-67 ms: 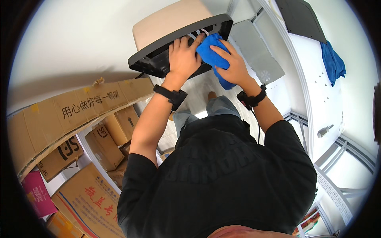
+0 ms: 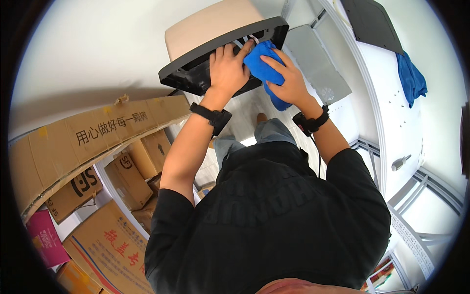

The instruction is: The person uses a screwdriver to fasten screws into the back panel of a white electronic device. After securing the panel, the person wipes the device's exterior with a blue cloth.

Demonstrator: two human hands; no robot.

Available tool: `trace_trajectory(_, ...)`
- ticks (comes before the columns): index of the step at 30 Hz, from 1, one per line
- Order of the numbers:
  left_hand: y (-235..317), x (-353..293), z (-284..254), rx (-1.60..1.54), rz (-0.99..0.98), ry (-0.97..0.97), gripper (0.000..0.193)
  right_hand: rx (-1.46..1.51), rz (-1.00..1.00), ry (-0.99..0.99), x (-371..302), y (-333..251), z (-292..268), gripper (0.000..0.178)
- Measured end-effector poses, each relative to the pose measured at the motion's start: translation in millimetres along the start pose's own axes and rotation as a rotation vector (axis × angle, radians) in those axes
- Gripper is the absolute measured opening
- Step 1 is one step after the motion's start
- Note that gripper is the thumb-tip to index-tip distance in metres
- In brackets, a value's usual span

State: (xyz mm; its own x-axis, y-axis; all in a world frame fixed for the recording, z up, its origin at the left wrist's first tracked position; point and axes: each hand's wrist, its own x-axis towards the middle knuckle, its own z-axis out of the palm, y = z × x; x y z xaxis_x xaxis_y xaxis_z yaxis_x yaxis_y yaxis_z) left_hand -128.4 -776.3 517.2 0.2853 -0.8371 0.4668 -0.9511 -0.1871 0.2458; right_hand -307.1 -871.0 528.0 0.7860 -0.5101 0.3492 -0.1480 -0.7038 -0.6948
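Note:
Before me stands a beige housing (image 2: 210, 30) with a dark grey rim and a black, hollow face turned toward me. White tubes (image 2: 253, 38) show inside near its right part. My left hand (image 2: 226, 71) lies on the black face with its fingers apart, the tips at the inner edge and the index finger reaching beside the tubes. In my right hand (image 2: 289, 81) a blue cloth (image 2: 263, 62) is bunched up, pressed to the housing close to my left fingers. The cloth's lower end hangs down below the hand. It hides part of the hollow.
Cardboard boxes (image 2: 128, 179) fill a shelf at the left, behind a long cardboard strip (image 2: 54, 147). On the white table (image 2: 391, 130) at the right lie another blue cloth (image 2: 410, 78), a dark panel (image 2: 372, 27), a screwdriver-like tool (image 2: 400, 162) and several small screws. A grey panel (image 2: 313, 61) leans behind.

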Motion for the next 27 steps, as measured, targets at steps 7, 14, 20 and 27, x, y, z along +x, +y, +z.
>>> trace_trajectory(7, -7.9, -1.3, -2.1, 0.019, -0.080, -0.022, 0.049, -0.012, 0.024, -0.008, -1.7, -2.3, 3.1, 0.065)
trace_trajectory(14, -23.1, -21.2, -19.8, 0.060, -0.177, 0.012, 0.047, -0.033, -0.019, -0.005, 14.0, -10.5, 11.9, 0.066)
trace_trajectory(20, -34.1, -34.9, -32.5, 0.130, -0.227, -0.028, 0.049, -0.094, -0.057, -0.069, 38.6, -22.0, 32.9, 0.066)
trace_trajectory(27, -34.1, -37.3, -32.5, 0.045, -0.263, -0.027, 0.050, -0.284, 0.020, 0.085, 54.6, -29.4, 60.8, 0.062)
